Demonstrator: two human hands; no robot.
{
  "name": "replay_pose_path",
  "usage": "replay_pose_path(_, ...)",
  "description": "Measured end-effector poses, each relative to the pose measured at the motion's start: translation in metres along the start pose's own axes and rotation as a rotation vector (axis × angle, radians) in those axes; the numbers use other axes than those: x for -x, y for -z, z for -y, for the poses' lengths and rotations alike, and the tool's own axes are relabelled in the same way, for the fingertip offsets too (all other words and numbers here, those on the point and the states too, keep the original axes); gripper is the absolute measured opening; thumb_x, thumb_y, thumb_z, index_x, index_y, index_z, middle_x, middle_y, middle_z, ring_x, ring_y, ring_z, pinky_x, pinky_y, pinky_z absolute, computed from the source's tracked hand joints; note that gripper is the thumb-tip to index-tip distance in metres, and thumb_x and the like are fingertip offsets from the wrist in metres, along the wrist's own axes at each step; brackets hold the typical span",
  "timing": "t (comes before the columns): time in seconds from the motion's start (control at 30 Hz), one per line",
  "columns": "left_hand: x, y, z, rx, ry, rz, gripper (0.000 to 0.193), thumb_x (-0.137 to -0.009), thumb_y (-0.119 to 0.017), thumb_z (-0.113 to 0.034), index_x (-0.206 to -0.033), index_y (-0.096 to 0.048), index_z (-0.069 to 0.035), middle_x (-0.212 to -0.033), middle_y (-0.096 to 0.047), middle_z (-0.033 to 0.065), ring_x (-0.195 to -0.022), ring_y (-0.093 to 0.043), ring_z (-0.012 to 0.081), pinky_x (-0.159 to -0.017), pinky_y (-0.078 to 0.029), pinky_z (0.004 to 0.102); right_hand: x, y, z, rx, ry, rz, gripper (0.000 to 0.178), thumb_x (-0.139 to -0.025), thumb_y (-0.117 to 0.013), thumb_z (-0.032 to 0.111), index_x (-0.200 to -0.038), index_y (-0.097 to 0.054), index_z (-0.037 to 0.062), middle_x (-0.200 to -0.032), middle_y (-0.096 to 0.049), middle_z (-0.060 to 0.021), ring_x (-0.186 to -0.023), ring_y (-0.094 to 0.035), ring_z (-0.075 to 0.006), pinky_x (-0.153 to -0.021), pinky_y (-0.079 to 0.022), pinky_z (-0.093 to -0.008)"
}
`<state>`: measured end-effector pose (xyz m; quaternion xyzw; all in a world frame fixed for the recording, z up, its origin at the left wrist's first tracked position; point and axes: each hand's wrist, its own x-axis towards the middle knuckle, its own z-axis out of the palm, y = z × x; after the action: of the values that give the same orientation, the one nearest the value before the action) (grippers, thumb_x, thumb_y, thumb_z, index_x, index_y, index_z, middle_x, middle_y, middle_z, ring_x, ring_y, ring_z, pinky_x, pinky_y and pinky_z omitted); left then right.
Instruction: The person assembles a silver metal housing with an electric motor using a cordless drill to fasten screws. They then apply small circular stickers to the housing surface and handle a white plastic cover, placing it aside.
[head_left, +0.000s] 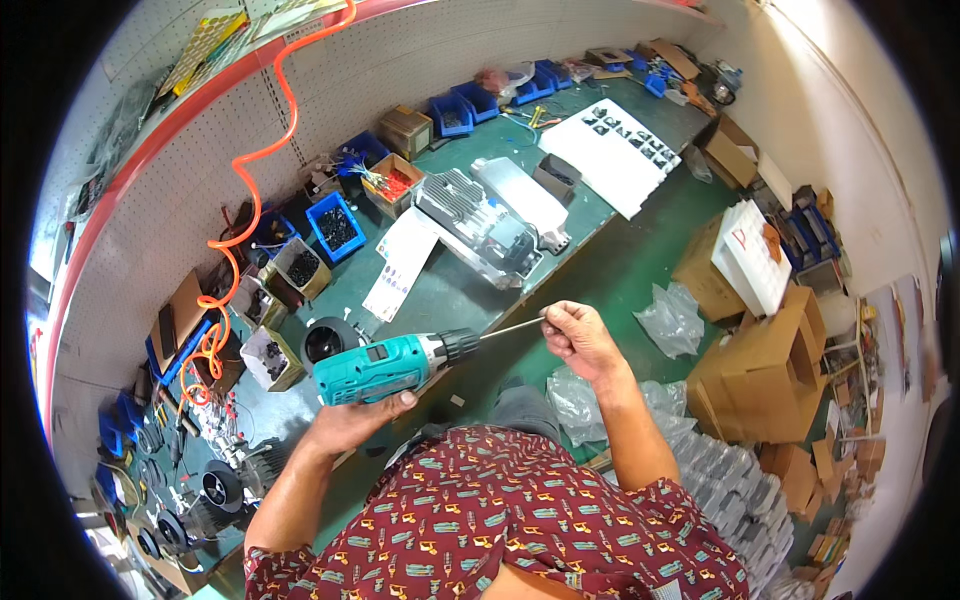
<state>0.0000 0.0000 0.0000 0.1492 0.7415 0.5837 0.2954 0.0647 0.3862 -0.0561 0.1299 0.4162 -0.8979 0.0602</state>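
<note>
Rn L hand [352,424] holds teal drill [370,371] nr bench edge [578,250]

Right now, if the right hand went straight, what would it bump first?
Past its bit, the right hand would probably meet the finned metal housing; depth is unclear, so the workbench might come first.

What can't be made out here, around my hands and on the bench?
- Far end of the thin rod: head view, hidden by the right hand.
- Most fingers of the left hand: head view, behind the teal drill.
- Small dark pieces in the blue bin: head view, too small.
</note>
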Motion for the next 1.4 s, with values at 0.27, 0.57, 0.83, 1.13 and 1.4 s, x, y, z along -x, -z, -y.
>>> replay_pose_path(0.27,-0.072,-0.049,-0.028,0.185,0.238,-0.269,0.052,-0.086,-0.085,-0.022,-0.132,-0.063,-0.008,-0.123,-0.067,0.0057,-0.112,-0.062,0.0177,-0.097,-0.051,0.0352,-0.139,0.069,0.065,0.118,-0.316,0.216,0.024,-0.099,-0.068,0.017,-0.115,-0.067,-0.0007,-0.089,-0.065,-0.0064,-0.067,-0.051,-0.0067,-0.057,-0.042,-0.0197)
replay_pose_path(0.57,-0.156,-0.121,-0.062,0.109,0.272,-0.552,0.041,-0.089,-0.082,-0.023,-0.123,-0.068,-0.007,-0.110,-0.068,0.0009,-0.100,-0.060,0.0126,-0.088,-0.052,0.0321,-0.269,0.137,0.070,0.700,-0.100,0.181,0.028,-0.094,-0.072,0.018,-0.113,-0.069,-0.0025,-0.083,-0.066,-0.0018,-0.070,-0.057,-0.0079,-0.062,-0.046,-0.0234)
replay_pose_path(0.83,-0.214,-0.124,-0.079,-0.212,0.273,-0.533,0.035,-0.089,-0.080,-0.021,-0.118,-0.071,-0.005,-0.102,-0.072,0.0048,-0.092,-0.064,0.0135,-0.083,-0.054,0.0317,-0.308,0.150,0.046,1.271,0.064,0.088,0.056,-0.073,-0.086,0.031,-0.114,-0.069,-0.0027,-0.085,-0.071,-0.0170,-0.081,-0.071,-0.0306,-0.078,-0.056,-0.0405)
replay_pose_path(1.13,-0.247,-0.099,-0.103,-0.554,0.299,-0.367,0.042,-0.085,-0.081,-0.035,-0.119,-0.071,-0.011,-0.107,-0.075,0.0132,-0.097,-0.072,0.0256,-0.088,-0.055,0.0375,-0.308,0.149,0.046,1.239,0.043,0.075,0.051,-0.074,-0.087,0.029,-0.111,-0.069,-0.0021,-0.088,-0.072,-0.0175,-0.086,-0.071,-0.0328,-0.080,-0.057,-0.0420)
replay_pose_path(1.4,-0.336,-0.067,-0.184,-1.017,0.236,0.050,0.038,-0.079,-0.083,-0.031,-0.112,-0.073,-0.017,-0.103,-0.075,0.0121,-0.096,-0.071,0.0329,-0.085,-0.056,0.0423,-0.312,0.145,0.050,1.305,0.010,0.087,0.054,-0.073,-0.087,0.029,-0.111,-0.067,-0.0034,-0.092,-0.072,-0.0199,-0.089,-0.071,-0.0345,-0.082,-0.056,-0.0422)
